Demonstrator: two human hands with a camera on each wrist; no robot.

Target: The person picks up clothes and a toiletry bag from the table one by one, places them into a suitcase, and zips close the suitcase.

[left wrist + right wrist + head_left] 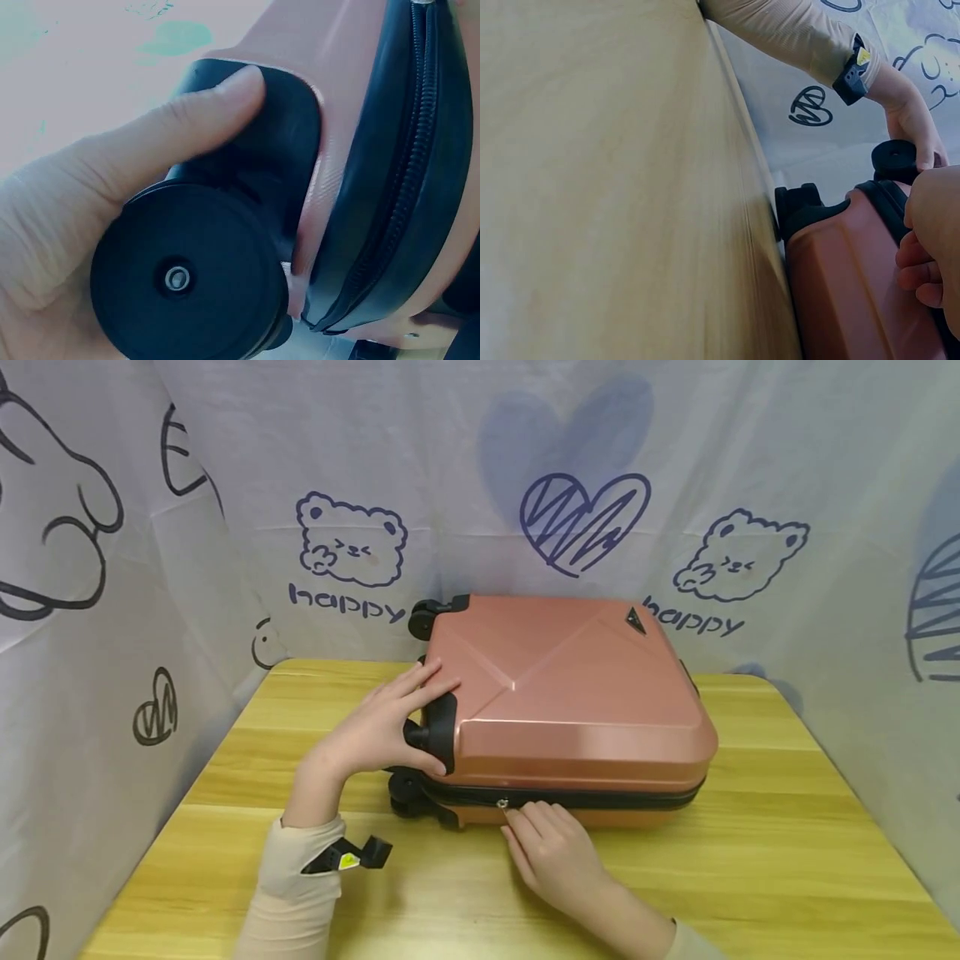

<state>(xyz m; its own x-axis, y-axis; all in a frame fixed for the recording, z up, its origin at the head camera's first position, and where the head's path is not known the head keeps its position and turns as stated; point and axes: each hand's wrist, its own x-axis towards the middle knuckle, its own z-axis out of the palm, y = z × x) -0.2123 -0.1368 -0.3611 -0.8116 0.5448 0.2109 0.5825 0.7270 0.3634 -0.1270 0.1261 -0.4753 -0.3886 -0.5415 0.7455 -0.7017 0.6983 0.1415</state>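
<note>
The word "happy" (347, 603), in dark blue lowercase letters, is printed twice on the pale cloth backdrop (442, 452): once at 10 o'clock from the suitcase (577, 739), once at 2 o'clock. The triangular badge (636, 621) at 2 o'clock on the suitcase's upper face and the yellow label (349, 861) on the black wrist device (376, 852) are too small to read.

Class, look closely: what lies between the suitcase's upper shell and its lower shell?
A black zippered band runs between the upper shell and the lower shell; the head view shows it.
</note>
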